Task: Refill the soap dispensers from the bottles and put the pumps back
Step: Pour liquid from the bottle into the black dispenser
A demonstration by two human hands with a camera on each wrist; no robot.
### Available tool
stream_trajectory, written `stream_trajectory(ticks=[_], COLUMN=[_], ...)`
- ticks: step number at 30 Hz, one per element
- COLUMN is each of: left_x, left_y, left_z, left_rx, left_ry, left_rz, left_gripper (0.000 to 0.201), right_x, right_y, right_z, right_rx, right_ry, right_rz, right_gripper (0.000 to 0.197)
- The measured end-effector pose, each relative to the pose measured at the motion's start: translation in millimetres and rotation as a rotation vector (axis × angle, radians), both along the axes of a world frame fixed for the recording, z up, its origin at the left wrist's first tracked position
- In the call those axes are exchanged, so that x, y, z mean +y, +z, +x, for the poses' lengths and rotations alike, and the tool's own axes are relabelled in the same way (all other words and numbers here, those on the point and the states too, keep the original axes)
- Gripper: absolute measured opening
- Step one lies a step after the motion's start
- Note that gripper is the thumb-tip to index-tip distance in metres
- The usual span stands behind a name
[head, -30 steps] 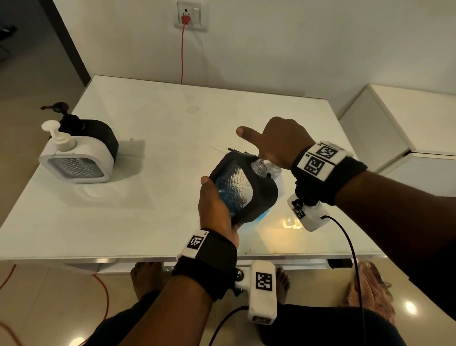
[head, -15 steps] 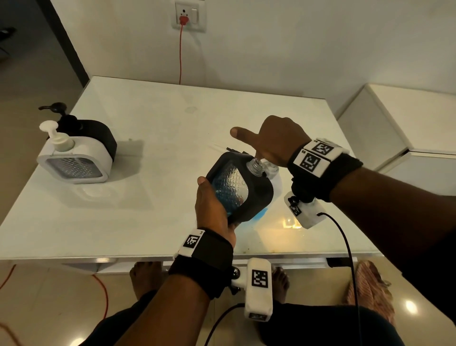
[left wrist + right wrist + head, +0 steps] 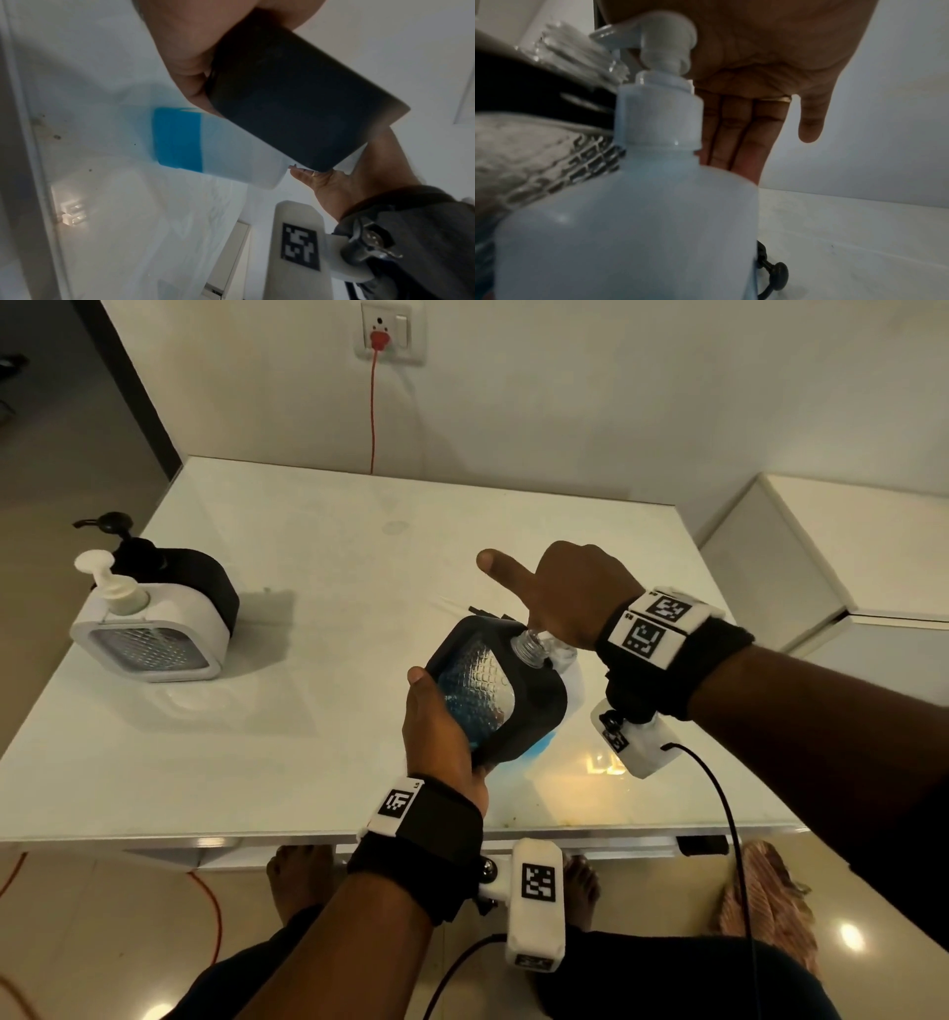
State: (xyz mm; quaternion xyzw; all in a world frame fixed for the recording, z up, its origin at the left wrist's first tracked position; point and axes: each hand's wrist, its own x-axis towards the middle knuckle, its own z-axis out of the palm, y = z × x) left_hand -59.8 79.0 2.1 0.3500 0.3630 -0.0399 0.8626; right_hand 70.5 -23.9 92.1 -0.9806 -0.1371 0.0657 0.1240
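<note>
My left hand [image 3: 436, 731] grips a black soap dispenser [image 3: 536, 706] and holds it tilted above the table. Its clear window [image 3: 477, 685] shows blue soap, and its open neck [image 3: 529, 647] sits under my right hand. That right hand [image 3: 565, 593] presses its palm on the white pump head [image 3: 664, 40] of a translucent refill bottle [image 3: 628, 223] standing on the table, fingers [image 3: 741, 130] straight. The left wrist view shows the dispenser's base [image 3: 295, 101] and a blue layer low in the refill bottle [image 3: 180, 140].
A white dispenser [image 3: 149, 634] and a black one [image 3: 200, 582], both with pumps on, stand at the table's left edge. A loose black pump [image 3: 777, 272] lies behind the bottle. A white cabinet [image 3: 821, 567] flanks the table [image 3: 334, 531] on the right.
Both hands, the dispenser and the bottle have drifted slightly left in the view. The holds are the same.
</note>
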Motion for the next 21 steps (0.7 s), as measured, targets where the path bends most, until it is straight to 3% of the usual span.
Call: stream_trajectory(ticks=[6,12,21], left_x=[-2,-2,0], left_y=[0,2,1], left_z=[-1,-2,-1], left_rx=[-0.009,-0.007,-0.003], left_ry=[-0.002,-0.018,0.002], left_rz=[0.011,0.009,0.006], left_gripper=[0.054,0.054,0.053], right_x=[-2,-1,-4], right_y=[-4,5,-3], right_z=[-3,1,-1], right_rx=[-0.041,0.079,-0.019], right_ry=[-0.009,-0.002,-0.015], right_rz=[-0.015,0.016,0.008], right_gripper=[0.086,0.104,0.091])
